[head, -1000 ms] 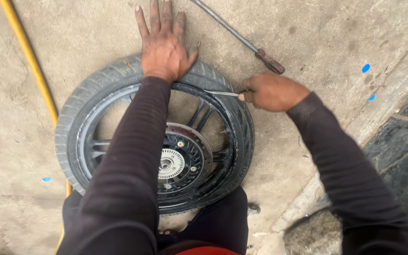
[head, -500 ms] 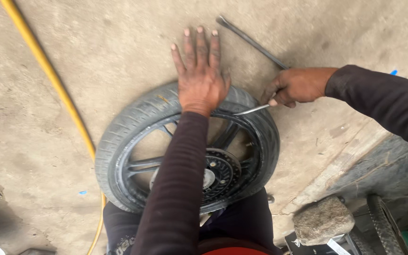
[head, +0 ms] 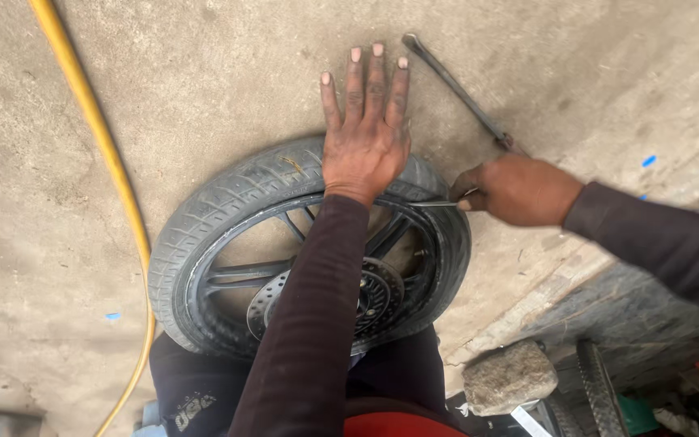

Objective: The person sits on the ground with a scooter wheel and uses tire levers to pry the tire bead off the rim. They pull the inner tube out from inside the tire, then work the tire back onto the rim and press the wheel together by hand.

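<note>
A black motorcycle wheel with its tyre (head: 228,210) lies flat on the concrete floor, its brake disc (head: 370,299) facing up. My left hand (head: 366,133) presses flat on the far side of the tyre, fingers spread and reaching onto the floor. My right hand (head: 519,190) is closed around a thin metal tyre lever (head: 434,203), whose tip sits at the tyre's right edge against the rim. A second, longer metal lever (head: 455,85) lies on the floor just beyond my right hand.
A yellow hose (head: 99,137) runs along the floor left of the wheel. A stone (head: 507,376) sits at the lower right beside a raised concrete edge (head: 560,283); another tyre (head: 600,388) and clutter lie beyond it. My knees (head: 196,388) are against the wheel's near side.
The view has shifted, so the wheel sits lower. My left hand stays pressed on the tyre. My right hand has stayed at the rim's right edge with the thin lever.
</note>
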The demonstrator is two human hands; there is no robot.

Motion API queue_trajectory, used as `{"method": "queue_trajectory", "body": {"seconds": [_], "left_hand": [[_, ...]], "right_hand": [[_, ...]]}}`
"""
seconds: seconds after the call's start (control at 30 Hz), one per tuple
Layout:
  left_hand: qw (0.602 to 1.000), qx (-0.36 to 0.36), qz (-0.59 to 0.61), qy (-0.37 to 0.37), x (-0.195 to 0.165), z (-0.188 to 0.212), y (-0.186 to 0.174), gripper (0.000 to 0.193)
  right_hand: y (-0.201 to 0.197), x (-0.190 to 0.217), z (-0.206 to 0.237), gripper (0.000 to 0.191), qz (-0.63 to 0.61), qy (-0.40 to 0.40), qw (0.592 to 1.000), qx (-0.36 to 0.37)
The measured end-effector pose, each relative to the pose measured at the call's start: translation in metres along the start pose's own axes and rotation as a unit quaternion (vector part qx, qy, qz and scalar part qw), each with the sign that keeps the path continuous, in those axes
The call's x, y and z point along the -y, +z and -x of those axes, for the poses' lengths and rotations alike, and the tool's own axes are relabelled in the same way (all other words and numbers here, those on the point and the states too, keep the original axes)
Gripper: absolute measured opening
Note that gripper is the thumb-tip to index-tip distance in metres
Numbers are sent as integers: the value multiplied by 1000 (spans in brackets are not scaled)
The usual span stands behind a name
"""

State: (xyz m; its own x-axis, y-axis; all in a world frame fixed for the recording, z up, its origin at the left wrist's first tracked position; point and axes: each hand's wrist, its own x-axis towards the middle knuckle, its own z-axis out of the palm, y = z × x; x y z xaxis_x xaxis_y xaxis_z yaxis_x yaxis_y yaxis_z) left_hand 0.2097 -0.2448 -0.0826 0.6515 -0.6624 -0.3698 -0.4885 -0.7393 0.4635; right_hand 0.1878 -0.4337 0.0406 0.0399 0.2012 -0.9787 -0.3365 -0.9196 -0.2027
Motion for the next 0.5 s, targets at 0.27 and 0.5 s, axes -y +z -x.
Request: {"method": "queue_trajectory", "body": {"seconds": [0.27, 0.5], "left_hand": [[998, -51, 9, 29, 1, 1, 6, 77], [999, -22, 3, 31, 3, -8, 4, 78]], "right_hand": [[-6, -42, -37, 34, -59, 23, 993, 97], [-18, -42, -46, 35, -128, -24, 986, 105]]}}
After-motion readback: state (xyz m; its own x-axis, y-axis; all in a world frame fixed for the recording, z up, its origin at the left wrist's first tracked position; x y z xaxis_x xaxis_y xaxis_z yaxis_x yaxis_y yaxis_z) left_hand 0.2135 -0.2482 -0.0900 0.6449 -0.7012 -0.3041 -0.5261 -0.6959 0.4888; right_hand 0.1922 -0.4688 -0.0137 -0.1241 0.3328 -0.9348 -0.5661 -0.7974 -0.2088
